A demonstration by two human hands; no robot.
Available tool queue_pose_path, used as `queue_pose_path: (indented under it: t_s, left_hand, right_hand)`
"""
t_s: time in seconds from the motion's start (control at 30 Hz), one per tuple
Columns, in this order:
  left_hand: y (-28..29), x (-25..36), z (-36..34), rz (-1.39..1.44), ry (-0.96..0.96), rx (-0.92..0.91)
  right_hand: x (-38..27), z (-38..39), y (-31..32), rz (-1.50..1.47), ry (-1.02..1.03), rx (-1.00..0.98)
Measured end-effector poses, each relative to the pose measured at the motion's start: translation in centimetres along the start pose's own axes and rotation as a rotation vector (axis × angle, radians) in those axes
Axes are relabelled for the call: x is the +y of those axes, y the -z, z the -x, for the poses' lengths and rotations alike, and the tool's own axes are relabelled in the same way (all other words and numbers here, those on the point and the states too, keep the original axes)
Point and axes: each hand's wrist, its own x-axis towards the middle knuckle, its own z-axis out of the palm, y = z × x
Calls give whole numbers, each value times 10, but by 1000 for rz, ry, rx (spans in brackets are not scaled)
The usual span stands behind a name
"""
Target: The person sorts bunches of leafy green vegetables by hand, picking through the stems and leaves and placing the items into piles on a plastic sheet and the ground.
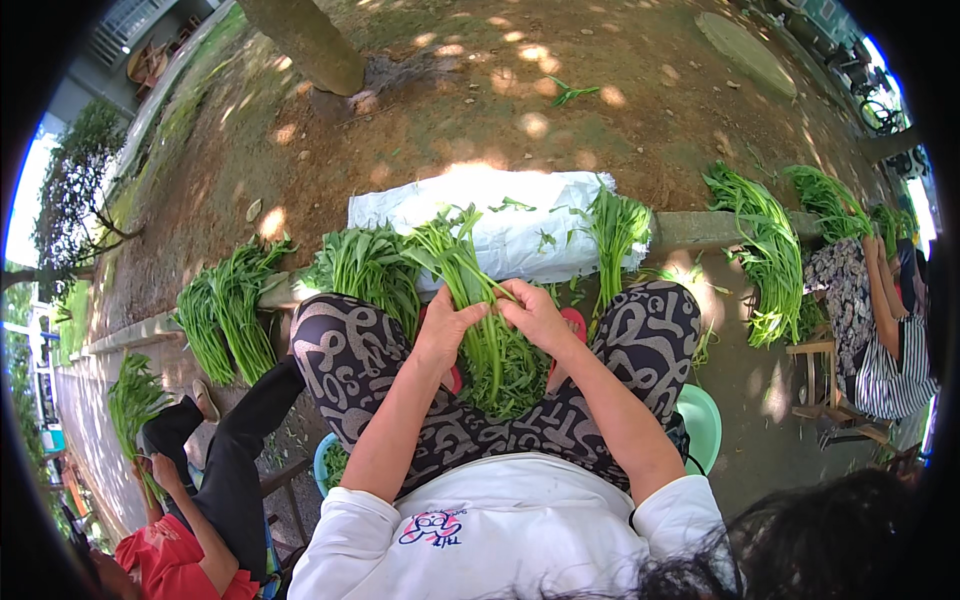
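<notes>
Between my knees I hold a bunch of leafy green stalks [480, 345], which looks like water spinach. My left hand [447, 328] is closed round the stems from the left. My right hand [536, 318] meets it from the right, its fingers pinching at the same stems. Leafy tops of the bunch rise beyond my hands over a white woven sack [510, 245]. Loose cut greens [515, 390] are heaped below my hands, between my thighs. One pile of greens [362, 268] lies by my left knee, and an upright bundle [615, 235] stands by my right knee.
A low kerb [690, 228] runs across, with more bundles [765, 250] at right and others [235, 310] at left. A light green basin [702, 430] is by my right hip, a blue-rimmed one [322, 465] by my left. People sit on both sides. A tree trunk [310, 45] stands beyond.
</notes>
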Motion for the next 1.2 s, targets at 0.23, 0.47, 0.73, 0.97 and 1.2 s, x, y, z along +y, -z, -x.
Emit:
queue_pose_path:
  t_s: [0.23,0.47,0.73,0.97,1.2]
  left_hand:
    - [-1,0,-2,-99,25,107]
    - [2,-6,-7,-101,49,169]
    - [14,-9,-11,-71,101,249]
    - [-2,-5,-6,40,129,137]
    - [-5,-4,-5,80,87,87]
  right_hand:
    - [-4,-1,2,85,53,5]
    - [-17,-5,32,-233,32,193]
    - [-28,-5,67,-643,93,650]
    - [-14,-5,19,-151,-50,127]
    - [-9,2,-2,105,31,-42]
